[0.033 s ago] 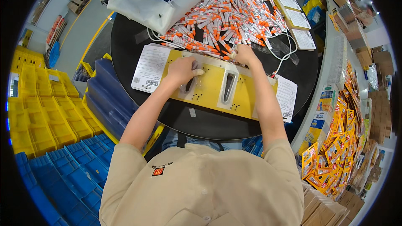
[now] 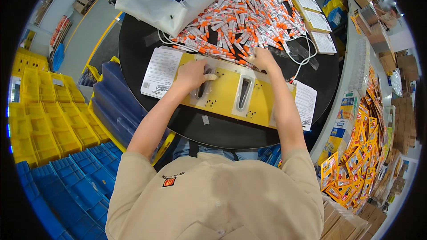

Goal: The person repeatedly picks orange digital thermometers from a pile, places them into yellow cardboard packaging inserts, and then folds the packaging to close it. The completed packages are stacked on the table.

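A yellow fixture plate [image 2: 222, 90] lies across the near part of the round black table. My left hand [image 2: 192, 74] rests on its left half, fingers curled and thumb stretched over a clear plastic blister [image 2: 209, 90] set at a dark slot. A second clear blister [image 2: 243, 93] sits empty at the slot to its right. Beyond the plate's far edge, my right hand [image 2: 263, 58] reaches to the near side of a heap of white tubes with orange caps [image 2: 242, 15]. Its fingers are pinched together; what lies between them is hidden.
Printed white cards [image 2: 161, 72] lie at the plate's left end, and more cards [image 2: 304, 104] at its right. A white cable [image 2: 307, 53] loops at right. Yellow bins [image 2: 44, 111] and blue bins [image 2: 80, 173] stand left. Orange packaged cards [image 2: 356, 164] are piled at right.
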Demonstrator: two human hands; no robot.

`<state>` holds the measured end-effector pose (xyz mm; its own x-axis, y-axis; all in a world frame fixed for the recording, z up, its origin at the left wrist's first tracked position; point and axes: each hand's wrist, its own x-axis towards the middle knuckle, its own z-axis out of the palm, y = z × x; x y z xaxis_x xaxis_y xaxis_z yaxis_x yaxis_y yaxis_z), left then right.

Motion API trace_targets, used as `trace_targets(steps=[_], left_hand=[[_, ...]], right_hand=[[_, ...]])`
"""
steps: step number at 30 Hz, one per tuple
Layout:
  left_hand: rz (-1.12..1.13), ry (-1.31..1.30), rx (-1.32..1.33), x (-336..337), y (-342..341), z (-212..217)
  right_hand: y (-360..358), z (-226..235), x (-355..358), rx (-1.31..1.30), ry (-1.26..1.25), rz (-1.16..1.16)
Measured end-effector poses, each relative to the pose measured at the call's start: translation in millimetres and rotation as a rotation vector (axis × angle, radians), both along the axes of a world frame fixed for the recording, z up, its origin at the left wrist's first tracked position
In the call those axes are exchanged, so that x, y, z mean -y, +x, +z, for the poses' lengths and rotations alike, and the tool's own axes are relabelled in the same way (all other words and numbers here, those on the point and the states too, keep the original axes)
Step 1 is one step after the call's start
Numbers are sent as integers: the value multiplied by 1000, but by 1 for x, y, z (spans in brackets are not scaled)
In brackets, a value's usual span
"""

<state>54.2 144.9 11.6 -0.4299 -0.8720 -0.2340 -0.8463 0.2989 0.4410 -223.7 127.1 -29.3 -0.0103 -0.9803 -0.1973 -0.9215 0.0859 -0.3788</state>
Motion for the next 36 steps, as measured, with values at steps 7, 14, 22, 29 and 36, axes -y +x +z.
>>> trace_targets(steps=[7,14,22,29,36], left_hand=[[102,-12,141,5,28,11],[-251,-634,-110,92,-36,-20],[-475,-599,61,138,-55,-25],[-39,-316,-106,65,-1,29],[-336,-163,206,-10,18,16]], right_hand=[[27,16,-116,234,-567,221],[57,18,-172,-75,-446,232],[-52,-2,-203,27,-581,-419],[-148,-55,-247,-236,-185,-915],[-119,-53,-242,-349,-644,-777]])
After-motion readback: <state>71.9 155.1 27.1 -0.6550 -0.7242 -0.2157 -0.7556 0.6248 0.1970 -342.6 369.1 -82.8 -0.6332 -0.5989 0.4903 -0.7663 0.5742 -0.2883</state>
